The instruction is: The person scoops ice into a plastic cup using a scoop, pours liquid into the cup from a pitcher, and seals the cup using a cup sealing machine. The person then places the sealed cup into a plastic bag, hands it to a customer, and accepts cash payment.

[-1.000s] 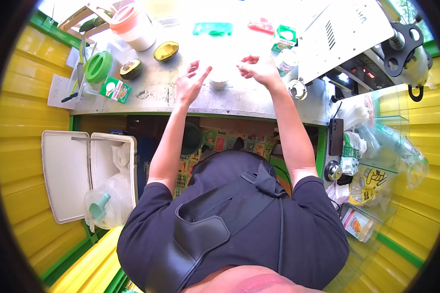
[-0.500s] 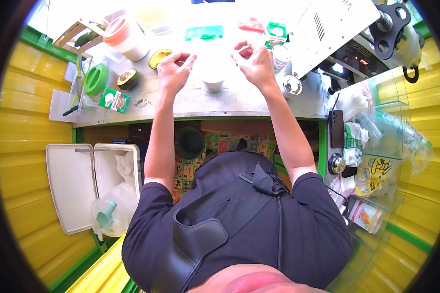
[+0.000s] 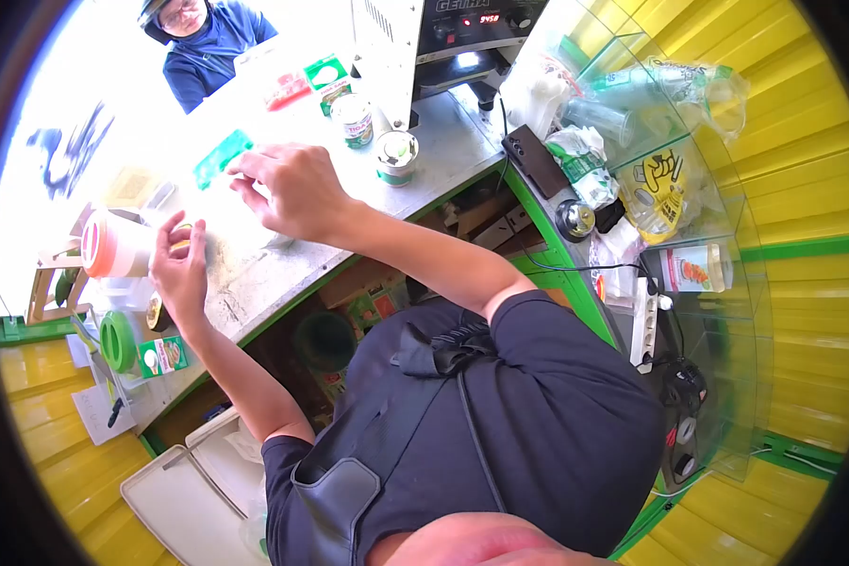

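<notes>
Over the pale worktop (image 3: 255, 274), my left hand (image 3: 181, 269) is raised with its thumb and fingers apart, beside the white tub with an orange lid (image 3: 113, 243). An avocado half (image 3: 158, 313) lies just below it, partly hidden. My right hand (image 3: 297, 189) hangs over the worktop with its fingers bent and thumb near the fingertips; whether anything is between them is too small to tell. Beyond its fingertips is a green item (image 3: 223, 158). Under the right hand a small white cup is mostly hidden and washed out by glare.
A person (image 3: 212, 42) in blue is beyond the worktop. Two cans (image 3: 352, 121) (image 3: 396, 158) and a carton (image 3: 328, 80) stand near the machine (image 3: 476, 33). A phone (image 3: 535, 160) and bell (image 3: 574, 219) lie right; a green-lidded container (image 3: 118, 341) and carton (image 3: 163, 357) stand left.
The view has turned to the right, and a person now shows beyond the worktop. My right hand has come closer to my left, whose fingers have spread.
</notes>
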Action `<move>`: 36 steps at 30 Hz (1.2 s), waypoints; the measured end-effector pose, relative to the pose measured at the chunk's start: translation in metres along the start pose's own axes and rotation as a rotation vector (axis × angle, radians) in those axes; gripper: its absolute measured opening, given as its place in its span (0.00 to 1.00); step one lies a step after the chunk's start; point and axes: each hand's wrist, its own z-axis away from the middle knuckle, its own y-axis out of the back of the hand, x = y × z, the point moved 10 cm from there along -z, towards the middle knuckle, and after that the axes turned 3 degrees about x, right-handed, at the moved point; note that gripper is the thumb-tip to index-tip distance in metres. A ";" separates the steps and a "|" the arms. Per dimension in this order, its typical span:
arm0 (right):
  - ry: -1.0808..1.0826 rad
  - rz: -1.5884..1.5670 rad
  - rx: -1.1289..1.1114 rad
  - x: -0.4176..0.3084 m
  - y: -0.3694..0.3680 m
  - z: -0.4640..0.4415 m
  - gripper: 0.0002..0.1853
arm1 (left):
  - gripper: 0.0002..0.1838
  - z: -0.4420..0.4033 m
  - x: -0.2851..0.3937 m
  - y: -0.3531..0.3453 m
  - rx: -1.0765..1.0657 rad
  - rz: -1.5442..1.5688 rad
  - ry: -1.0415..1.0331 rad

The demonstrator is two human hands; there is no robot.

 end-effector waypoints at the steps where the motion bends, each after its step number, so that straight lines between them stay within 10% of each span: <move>1: 0.019 -0.053 0.048 -0.019 0.022 -0.014 0.09 | 0.19 0.001 0.015 0.013 0.059 0.024 -0.029; 10: 0.406 0.128 0.368 -0.086 0.162 -0.088 0.23 | 0.46 0.071 0.214 0.134 0.580 0.314 -1.113; 18: 0.543 0.168 0.486 -0.113 0.191 -0.089 0.27 | 0.10 0.084 0.215 0.118 0.515 -0.481 -1.224; 22: 0.641 0.165 0.546 -0.140 0.231 -0.078 0.23 | 0.35 0.078 0.202 0.199 0.348 0.468 -1.030; 23: 0.672 0.166 0.548 -0.148 0.243 -0.075 0.22 | 0.40 0.083 0.202 0.225 0.404 0.595 -1.005; 25: 0.727 0.183 0.553 -0.162 0.267 -0.067 0.20 | 0.37 0.133 0.241 0.268 1.184 -0.101 -0.936; 28: 0.789 0.257 0.551 -0.175 0.306 -0.058 0.18 | 0.33 0.184 0.318 0.230 2.138 -1.236 -0.482; 31: 0.793 0.361 0.557 -0.180 0.352 -0.048 0.17 | 0.22 0.164 0.322 0.172 2.127 -1.795 0.381; 32: 0.774 0.402 0.561 -0.179 0.369 -0.044 0.17 | 0.23 0.145 0.315 0.160 2.055 -2.302 0.947; 34: 0.676 0.485 0.582 -0.167 0.406 -0.035 0.16 | 0.29 0.098 0.281 0.160 1.119 -3.103 2.297; 35: 0.571 0.539 0.619 -0.155 0.429 -0.030 0.11 | 0.33 0.087 0.258 0.162 0.071 -3.188 2.961; 36: 0.464 0.596 0.648 -0.143 0.452 -0.024 0.07 | 0.32 0.079 0.252 0.133 0.199 -3.249 3.143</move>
